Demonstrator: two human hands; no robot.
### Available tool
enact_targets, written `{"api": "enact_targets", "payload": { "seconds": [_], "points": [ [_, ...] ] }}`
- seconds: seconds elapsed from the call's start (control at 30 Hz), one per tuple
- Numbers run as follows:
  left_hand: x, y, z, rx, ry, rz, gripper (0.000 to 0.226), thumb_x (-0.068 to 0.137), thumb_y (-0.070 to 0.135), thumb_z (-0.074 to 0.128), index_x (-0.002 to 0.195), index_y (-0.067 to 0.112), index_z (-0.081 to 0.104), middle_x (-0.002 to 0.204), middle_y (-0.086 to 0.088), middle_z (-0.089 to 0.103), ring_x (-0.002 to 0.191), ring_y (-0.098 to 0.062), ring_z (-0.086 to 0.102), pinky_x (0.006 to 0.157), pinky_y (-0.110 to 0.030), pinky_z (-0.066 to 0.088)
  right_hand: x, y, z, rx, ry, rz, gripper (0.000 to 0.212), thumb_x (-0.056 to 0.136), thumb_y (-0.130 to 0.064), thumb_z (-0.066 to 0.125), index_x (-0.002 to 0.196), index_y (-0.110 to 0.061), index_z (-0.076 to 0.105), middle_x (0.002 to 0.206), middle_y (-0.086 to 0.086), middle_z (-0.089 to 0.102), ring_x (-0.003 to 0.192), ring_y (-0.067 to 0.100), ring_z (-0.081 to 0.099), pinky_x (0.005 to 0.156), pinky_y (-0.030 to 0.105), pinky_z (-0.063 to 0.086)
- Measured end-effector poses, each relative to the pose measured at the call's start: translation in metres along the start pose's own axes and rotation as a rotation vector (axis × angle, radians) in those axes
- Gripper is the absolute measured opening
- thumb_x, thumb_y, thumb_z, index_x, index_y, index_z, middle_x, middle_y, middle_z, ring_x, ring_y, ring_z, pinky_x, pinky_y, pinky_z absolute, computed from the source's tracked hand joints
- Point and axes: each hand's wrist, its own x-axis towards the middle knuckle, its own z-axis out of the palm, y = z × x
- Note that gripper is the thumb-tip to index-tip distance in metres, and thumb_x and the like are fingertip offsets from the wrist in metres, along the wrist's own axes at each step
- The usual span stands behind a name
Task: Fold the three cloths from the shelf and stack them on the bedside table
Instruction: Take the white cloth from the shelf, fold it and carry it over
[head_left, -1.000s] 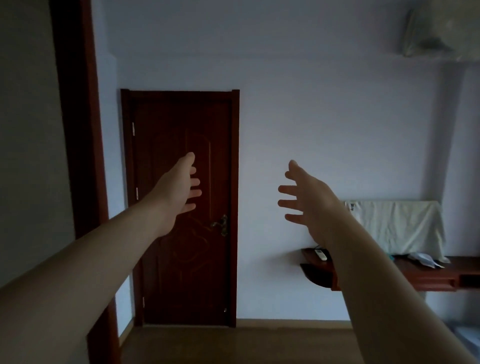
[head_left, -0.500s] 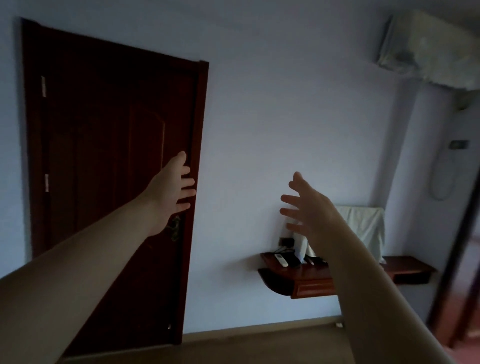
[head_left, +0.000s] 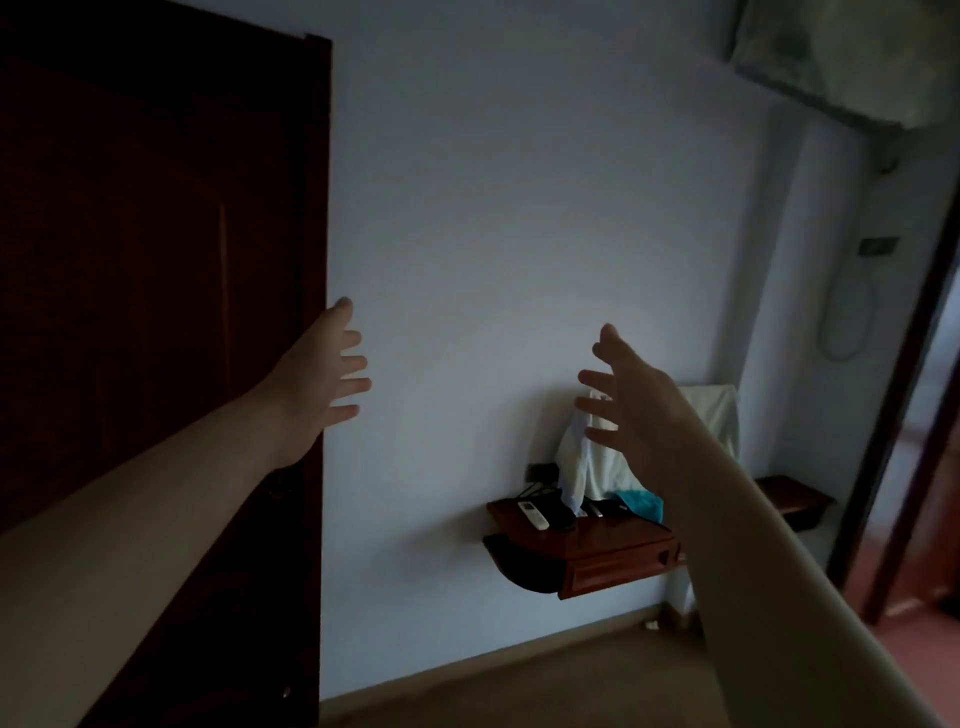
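Observation:
A wall-mounted wooden shelf sits low on the far wall, right of centre. On it stand a pale draped cloth, a white cloth hanging in front, and a teal cloth lying by them. My left hand is stretched forward with fingers spread, holding nothing, in front of the door edge. My right hand is also stretched out with fingers spread and empty, partly covering the cloths. The bedside table is out of view.
A dark wooden door fills the left. A white remote and dark small items lie on the shelf. An air conditioner hangs top right. A doorway opens at the far right. Brown floor lies below.
The view has swung right and closer: the door slid to the left edge and the shelf with cloths grew larger. Both hands stay raised and spread, empty.

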Motion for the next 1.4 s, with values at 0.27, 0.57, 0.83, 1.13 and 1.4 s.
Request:
{"api": "enact_targets", "payload": {
  "seconds": [0.27,0.57,0.83,1.13,1.4],
  "points": [
    [0.173,-0.015,0.141,-0.011,-0.142,0.003,0.071,0.097,0.068,0.036,0.148,0.02,0.045,0.146,-0.01,0.052,0.124,-0.028,0.057,0.112,-0.051,0.039,0.154,0.028,-0.104,-0.029,0.204,0.026,0.063,0.1,-0.063,0.044,0.151,-0.024,0.044,0.142,0.003,0.055,0.119,0.026,0.057,0.104,0.049,0.046],
    [0.298,-0.065,0.326,-0.05,-0.419,-0.019,0.068,0.099,0.065,0.033,0.149,0.021,0.044,0.149,-0.009,0.05,0.124,-0.028,0.056,0.11,-0.05,0.039,0.246,0.058,-0.219,-0.051,0.459,0.073,0.053,0.102,-0.055,0.047,0.142,-0.02,0.052,0.142,0.007,0.056,0.127,0.032,0.057,0.11,0.051,0.042],
    [0.384,-0.104,0.505,-0.153,-0.735,-0.04,0.069,0.096,0.067,0.033,0.148,0.023,0.045,0.149,-0.009,0.051,0.124,-0.028,0.057,0.103,-0.046,0.041,0.289,0.084,-0.309,-0.146,0.713,0.068,0.061,0.101,-0.058,0.045,0.15,-0.021,0.047,0.143,0.012,0.057,0.119,0.031,0.059,0.105,0.049,0.043],
    [0.447,-0.146,0.672,-0.172,-1.011,-0.066,0.069,0.098,0.066,0.028,0.148,0.021,0.045,0.148,-0.007,0.052,0.124,-0.026,0.056,0.106,-0.049,0.038,0.34,0.103,-0.378,-0.185,0.97,0.097,0.053,0.104,-0.055,0.043,0.134,-0.015,0.06,0.147,0.027,0.05,0.135,0.048,0.048,0.113,0.054,0.039],
    [0.467,-0.167,0.801,-0.17,-1.034,-0.074,0.066,0.101,0.061,0.027,0.15,0.019,0.041,0.152,-0.011,0.047,0.121,-0.024,0.055,0.1,-0.043,0.041,0.397,0.138,-0.485,-0.116,1.018,0.104,0.046,0.102,-0.057,0.043,0.138,-0.03,0.054,0.15,0.012,0.051,0.128,0.032,0.055,0.103,0.045,0.043]
  ]
}}
